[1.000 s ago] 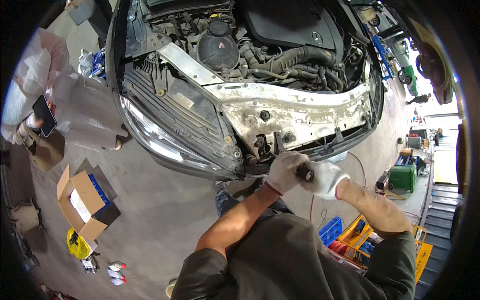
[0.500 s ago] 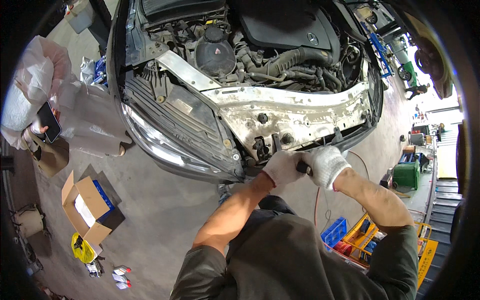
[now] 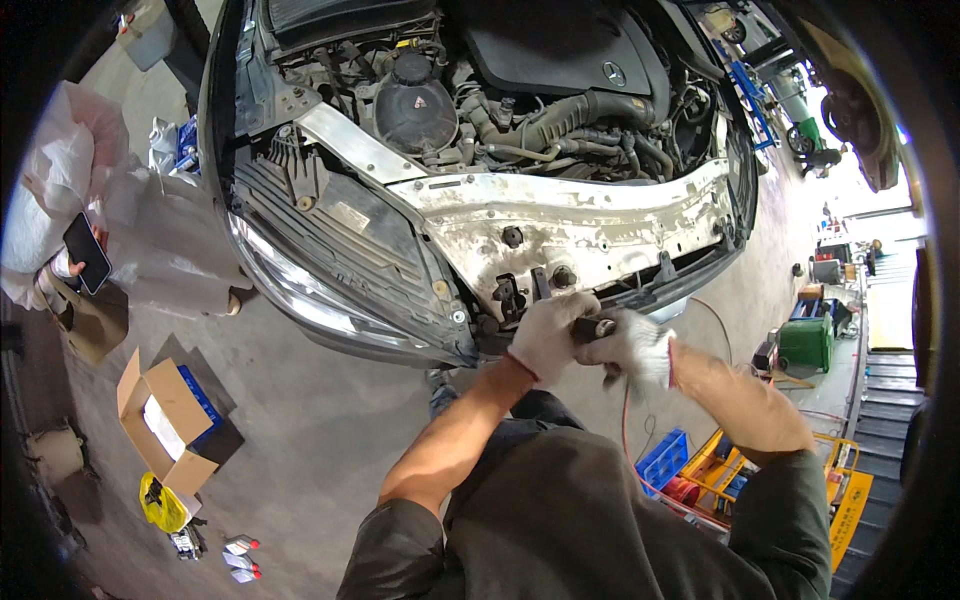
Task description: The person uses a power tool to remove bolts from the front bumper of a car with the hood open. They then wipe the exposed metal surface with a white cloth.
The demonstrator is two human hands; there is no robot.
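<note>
White knit covers left hand (image 3: 547,338) and right hand (image 3: 645,350), brought close together at the nose of the car (image 3: 480,205). Dark part (image 3: 588,328), rounded at its visible end, sits between them, near the bracket (image 3: 508,297) and pale panel (image 3: 620,240).

Grip, right: curled in, nearly closed, appears to hold the part. Grip, left: bent close against the part's other side; contact hidden, cannot tell how firmly it closes. Dark bit (image 3: 611,377) shows under the right; blurred, cannot tell if same piece.

Handling notes, judgement only: steady the part with one hand, let the other do the adjusting; moving both loses the angle. Knit could slip on a smooth surface, so seat the part into the palm. Face its end upward for sight before adding force. Keep knuckles off the bumper edge (image 3: 690,284).
</note>
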